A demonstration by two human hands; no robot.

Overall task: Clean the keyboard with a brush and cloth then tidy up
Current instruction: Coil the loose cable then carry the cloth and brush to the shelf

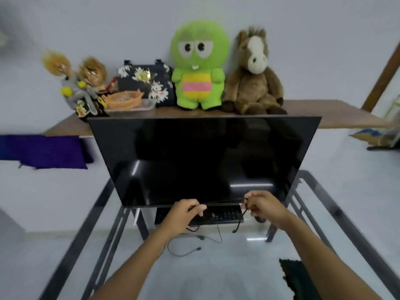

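Head view: left hand [186,210] and right hand [260,205] each pinch a black cable [225,200] stretched between them. Keyboard [225,215] lies on the glass worktop [238,267], beneath the monitor [203,159], just behind both hands.

Both arms stretched toward 12 o'clock; left hand [185,211] and right hand [263,204] level, fingers curled, pinching a thin cable [225,200].

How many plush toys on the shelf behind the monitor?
4. Two spiky-haired dolls lean together at the left end, a green plush stands in the middle, and a brown horse sits right of it. The floral bag may hide more.
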